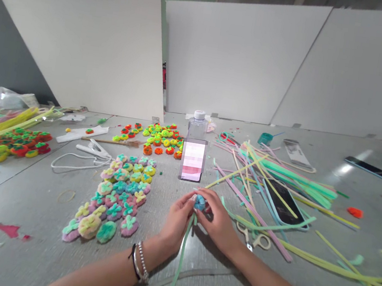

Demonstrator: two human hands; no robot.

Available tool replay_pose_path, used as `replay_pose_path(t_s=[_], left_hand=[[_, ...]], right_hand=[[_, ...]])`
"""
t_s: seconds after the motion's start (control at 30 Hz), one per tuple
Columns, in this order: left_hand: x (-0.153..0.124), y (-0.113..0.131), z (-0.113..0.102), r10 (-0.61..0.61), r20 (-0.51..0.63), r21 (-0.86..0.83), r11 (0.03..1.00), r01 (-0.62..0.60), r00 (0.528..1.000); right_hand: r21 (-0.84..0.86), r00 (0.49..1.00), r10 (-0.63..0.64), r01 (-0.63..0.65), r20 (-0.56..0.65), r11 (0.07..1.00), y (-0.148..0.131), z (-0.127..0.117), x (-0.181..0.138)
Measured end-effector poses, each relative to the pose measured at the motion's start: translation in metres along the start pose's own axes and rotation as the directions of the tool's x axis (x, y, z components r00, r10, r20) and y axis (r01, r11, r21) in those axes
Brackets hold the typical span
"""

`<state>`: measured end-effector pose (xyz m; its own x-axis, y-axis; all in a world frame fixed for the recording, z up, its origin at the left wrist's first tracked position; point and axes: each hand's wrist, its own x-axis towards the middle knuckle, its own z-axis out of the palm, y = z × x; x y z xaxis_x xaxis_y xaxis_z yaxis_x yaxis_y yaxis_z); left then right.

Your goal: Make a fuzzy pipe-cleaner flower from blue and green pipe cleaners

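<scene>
Head camera view: a small blue fluffy flower is sitting between the fingertips of both hands, just above the table. The left hand is pinching it from one side and the right hand is curling around the other, the fingers of both grasping it. A pale green strip is hanging down just below the fingers. Scissors are lying near the right fingers, with loose strips spreading beyond them. Finished-looking flowers are lying left of the fingers; straight ahead, a lit phone is standing before a clear bottle.
</scene>
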<state>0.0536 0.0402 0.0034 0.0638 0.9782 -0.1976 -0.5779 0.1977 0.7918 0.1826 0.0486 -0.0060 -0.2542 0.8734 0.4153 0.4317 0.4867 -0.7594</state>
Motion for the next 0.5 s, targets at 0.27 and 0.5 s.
replay_pose_path(t_s=[0.27, 0.5], left_hand=[[0.0021, -0.0027, -0.0033, 0.011, -0.049, 0.026, 1.0, -0.01, 0.999], [0.0014, -0.0014, -0.0019, 0.0, -0.055, -0.035, 0.999, -0.002, 0.998]], right_hand=[[-0.046, 0.996, -0.075, 0.078, 0.057, 0.996, 0.004, 0.0029, -0.0037], [-0.023, 0.997, -0.044, 0.045, 0.059, 0.999, 0.0009, 0.0019, -0.0061]])
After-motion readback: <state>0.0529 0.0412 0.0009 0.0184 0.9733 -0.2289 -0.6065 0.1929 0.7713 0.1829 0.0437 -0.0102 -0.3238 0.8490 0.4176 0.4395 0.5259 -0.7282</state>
